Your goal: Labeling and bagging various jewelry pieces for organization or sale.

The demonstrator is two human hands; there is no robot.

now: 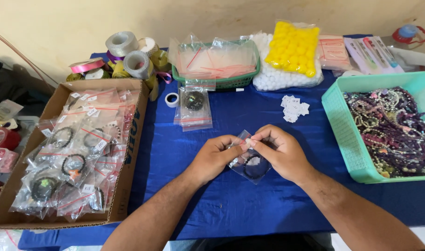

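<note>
Fingers (248, 141) of both hands pinch a clear bag (250, 163) holding a dark bracelet (256, 167).

One camera sits on the person's head, looking forward and steeply down over a table covered in blue cloth (231, 204). It is close: both forearms run in from the bottom edge, and the left hand (217, 155) and right hand (280, 153) meet near the middle. The far wall (212, 16) closes the top. There is no second view to overlap with.
</note>
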